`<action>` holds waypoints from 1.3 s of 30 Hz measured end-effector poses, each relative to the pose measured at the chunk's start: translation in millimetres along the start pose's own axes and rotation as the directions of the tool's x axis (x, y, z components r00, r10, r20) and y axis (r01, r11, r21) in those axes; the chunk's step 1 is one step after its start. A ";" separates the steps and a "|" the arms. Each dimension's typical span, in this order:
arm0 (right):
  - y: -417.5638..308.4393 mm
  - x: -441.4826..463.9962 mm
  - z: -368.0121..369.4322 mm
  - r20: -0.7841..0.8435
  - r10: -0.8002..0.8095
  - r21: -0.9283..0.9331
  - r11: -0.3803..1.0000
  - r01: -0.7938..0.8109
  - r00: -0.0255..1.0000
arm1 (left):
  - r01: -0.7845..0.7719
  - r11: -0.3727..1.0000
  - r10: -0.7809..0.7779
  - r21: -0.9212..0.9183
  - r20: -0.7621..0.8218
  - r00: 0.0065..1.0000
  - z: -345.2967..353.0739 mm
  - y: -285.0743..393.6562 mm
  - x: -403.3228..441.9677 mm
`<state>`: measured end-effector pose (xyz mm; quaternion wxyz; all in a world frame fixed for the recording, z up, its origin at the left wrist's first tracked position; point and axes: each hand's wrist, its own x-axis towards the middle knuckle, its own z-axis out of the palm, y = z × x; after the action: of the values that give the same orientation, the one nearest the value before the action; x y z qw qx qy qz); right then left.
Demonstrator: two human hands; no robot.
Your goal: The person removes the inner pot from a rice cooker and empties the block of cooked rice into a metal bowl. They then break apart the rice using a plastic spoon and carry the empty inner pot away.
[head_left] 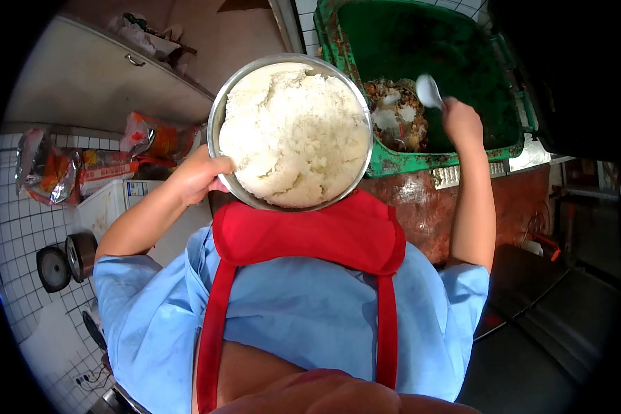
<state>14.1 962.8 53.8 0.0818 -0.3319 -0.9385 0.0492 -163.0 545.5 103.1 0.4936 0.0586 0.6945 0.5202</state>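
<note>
My left hand (203, 172) grips the rim of a round metal bowl (217, 110), thumb over its edge. White cooked rice (293, 138) fills the bowl in a packed mound, cracked and uneven on top. My right hand (461, 124) is closed around the handle of a pale spoon (428, 91). The spoon's head is raised over a green bin (393, 164), apart from the rice. Inside the bin lies mixed food waste (401, 124) with white clumps in it.
Orange and silver plastic packages (159, 138) lie at the left by a white box (100, 207). A cabinet (110, 76) stands at the upper left. Reddish floor (421, 214) shows below the bin, and a dark surface (531, 310) spans the lower right.
</note>
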 end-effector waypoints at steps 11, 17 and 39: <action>-123.3 -85.9 -51.6 0.057 -0.773 0.494 0.572 0.655 0.631 | -0.014 0.999 0.014 -0.031 -0.005 1.000 0.2 -3.2 0.8; -131.4 -87.0 -32.4 0.078 -0.791 0.350 0.591 0.727 0.606 | -0.020 0.999 0.020 -0.025 -0.024 1.000 4.3 0.5 -1.8; -134.4 -50.2 -25.6 0.677 -0.433 0.716 0.573 -0.398 0.595 | -0.014 1.000 0.015 0.016 -0.040 0.999 4.0 1.4 -3.5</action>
<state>-25.3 828.0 92.5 -0.2059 -0.1832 -0.7351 0.6194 -158.8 546.7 106.5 0.4751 0.0569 0.7080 0.5194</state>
